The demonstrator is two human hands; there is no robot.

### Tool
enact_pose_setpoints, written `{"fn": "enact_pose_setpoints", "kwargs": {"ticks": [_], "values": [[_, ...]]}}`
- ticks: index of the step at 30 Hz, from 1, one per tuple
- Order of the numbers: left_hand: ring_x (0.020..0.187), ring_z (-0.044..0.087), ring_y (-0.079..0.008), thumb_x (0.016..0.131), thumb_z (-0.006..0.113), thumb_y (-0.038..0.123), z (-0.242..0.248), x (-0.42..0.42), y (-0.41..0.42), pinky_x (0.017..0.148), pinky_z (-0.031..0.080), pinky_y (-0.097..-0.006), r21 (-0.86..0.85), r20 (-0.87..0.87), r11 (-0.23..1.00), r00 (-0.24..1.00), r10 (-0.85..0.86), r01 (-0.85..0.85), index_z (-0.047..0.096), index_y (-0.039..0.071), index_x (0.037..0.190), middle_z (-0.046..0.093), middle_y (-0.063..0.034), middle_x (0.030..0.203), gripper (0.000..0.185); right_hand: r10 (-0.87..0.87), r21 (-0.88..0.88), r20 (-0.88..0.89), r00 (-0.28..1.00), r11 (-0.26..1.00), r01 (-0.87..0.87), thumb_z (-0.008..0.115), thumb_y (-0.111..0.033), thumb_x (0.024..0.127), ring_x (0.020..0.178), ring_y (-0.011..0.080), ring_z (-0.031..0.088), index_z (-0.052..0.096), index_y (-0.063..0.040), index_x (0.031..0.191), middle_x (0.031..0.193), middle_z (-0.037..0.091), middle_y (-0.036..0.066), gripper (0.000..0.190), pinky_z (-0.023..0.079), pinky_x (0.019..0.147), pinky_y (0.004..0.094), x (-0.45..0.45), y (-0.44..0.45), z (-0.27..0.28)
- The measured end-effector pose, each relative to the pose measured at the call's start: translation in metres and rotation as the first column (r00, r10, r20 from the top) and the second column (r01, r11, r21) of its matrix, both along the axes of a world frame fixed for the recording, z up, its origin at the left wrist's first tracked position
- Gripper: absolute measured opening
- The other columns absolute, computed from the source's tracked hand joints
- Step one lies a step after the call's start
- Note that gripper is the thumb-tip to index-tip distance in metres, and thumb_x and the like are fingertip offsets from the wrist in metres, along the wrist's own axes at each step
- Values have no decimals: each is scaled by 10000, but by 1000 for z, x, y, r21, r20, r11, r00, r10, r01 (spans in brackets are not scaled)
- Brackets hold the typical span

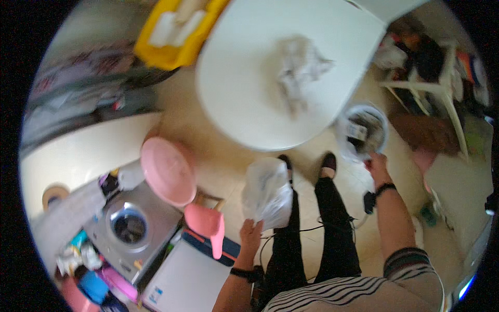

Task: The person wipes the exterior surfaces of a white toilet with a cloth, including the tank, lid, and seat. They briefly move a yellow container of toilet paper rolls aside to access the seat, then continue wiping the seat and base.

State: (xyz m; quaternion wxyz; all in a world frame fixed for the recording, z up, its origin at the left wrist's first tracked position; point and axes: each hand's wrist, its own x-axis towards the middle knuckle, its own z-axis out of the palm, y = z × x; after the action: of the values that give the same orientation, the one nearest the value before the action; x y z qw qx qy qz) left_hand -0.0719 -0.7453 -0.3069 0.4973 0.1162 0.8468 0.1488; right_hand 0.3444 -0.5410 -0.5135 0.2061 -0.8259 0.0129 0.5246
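My left hand (252, 235) grips a translucent white plastic bag (266, 191) by its gathered end. The bag looks puffed out and hangs in front of my left leg. My right hand (379, 168) is at the near rim of a round waste bin (384, 126) lined with a clear bag. Something small and reddish shows by its fingers, but blur hides whether they hold it or the rim. Inside the bin lies grey and dark rubbish (364, 130) with a white piece on it. A crumpled pale cloth or paper (300, 70) lies on the white round-ended table (234, 89).
A yellow container (171, 54) stands beyond the table's left side. On the left are a pink basin (165, 171), a pink dipper (206, 220), a washing machine (156, 210) and a white appliance (187, 273). A cluttered white rack (448, 93) stands right. A black cable (312, 229) crosses my legs.
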Motion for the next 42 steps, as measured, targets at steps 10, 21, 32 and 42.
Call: {"fn": "enact_pose_setpoints", "kwargs": {"ticks": [10, 21, 32, 42], "values": [[750, 579, -297, 896, 637, 254, 37, -2, -57, 680, 459, -393, 190, -101, 971, 981, 166, -144, 657, 7, 968, 567, -148, 838, 258, 552, -49, -82, 830, 829, -557, 552, -80, 886, 416, 238, 527, 452, 81, 1020, 638, 555, 190, 232, 399, 359, 374, -40, -18, 97], [787, 590, -315, 880, 648, 272, 129, 34, -141, 715, 457, -403, 320, -164, 785, 785, 598, -531, 673, 31, 987, 601, -146, 830, 265, 832, 39, -86, 548, 553, -832, 554, -43, 870, 403, 238, 480, 435, 24, 862, 595, 484, 135, 138, 348, 356, 345, -143, -3, 224], [660, 600, -165, 856, 687, 297, 216, 52, -213, 496, 514, -316, 243, -97, 459, 450, 888, -855, 642, -20, 895, 586, -79, 785, 323, 936, 51, -130, 329, 337, -940, 579, -70, 891, 445, 264, 579, 473, 68, 941, 643, 571, 187, 181, 463, 368, 393, -192, -15, 286], [698, 583, -156, 848, 695, 293, 234, 64, -278, 493, 502, -293, 270, -84, 312, 300, 950, -911, 621, -66, 947, 587, -79, 862, 380, 949, 71, -99, 300, 307, -949, 569, -65, 896, 470, 260, 593, 472, 89, 967, 639, 562, 190, 196, 457, 373, 400, -209, -70, 329]]}}
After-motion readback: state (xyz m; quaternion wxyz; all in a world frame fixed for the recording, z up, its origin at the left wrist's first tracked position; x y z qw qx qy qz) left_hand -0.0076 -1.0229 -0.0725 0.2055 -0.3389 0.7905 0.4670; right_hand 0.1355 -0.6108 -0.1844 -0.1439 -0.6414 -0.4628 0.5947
